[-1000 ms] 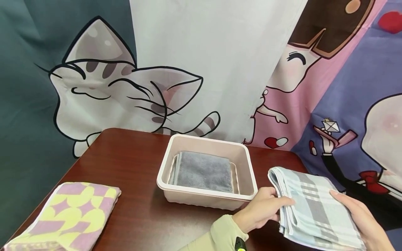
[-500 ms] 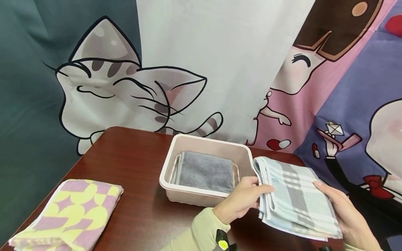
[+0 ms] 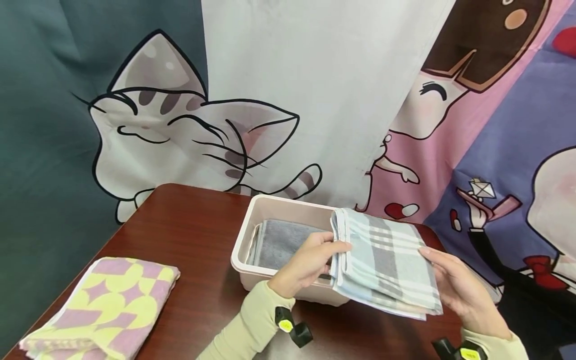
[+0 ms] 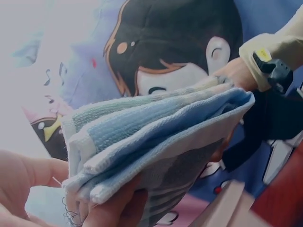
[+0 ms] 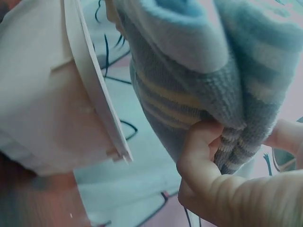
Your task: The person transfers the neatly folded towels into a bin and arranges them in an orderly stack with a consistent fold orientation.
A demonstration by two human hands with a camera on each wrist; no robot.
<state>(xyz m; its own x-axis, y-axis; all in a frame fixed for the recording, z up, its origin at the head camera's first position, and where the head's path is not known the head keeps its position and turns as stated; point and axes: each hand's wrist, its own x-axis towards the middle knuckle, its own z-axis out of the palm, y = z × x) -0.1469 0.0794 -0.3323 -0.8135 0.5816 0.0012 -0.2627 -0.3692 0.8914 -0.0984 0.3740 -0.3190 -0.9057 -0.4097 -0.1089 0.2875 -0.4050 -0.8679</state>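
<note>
A folded towel (image 3: 382, 255), light blue and white with grey plaid bands, is held up between both hands in the head view. My left hand (image 3: 306, 265) grips its left edge, thumb on top and fingers beneath. On the opposite edge my right hand (image 3: 463, 287) pinches it the same way. The towel hangs over the right part of a pale pink plastic bin (image 3: 245, 245) and hides that part. Inside the bin lies a folded grey towel (image 3: 283, 242). Stacked fold layers of the plaid towel (image 4: 156, 127) show in the left wrist view.
A folded purple and yellow towel (image 3: 117, 300) lies at the left of the dark red-brown wooden table (image 3: 193, 220). Behind the table hangs a cartoon-printed curtain (image 3: 324, 100). The bin's outer wall (image 5: 52, 94) is close to the towel in the right wrist view.
Both hands have carried the plaid towel leftward and slightly up, from the right of the bin to over its right part. The view has shifted a little. The other towels stay put.
</note>
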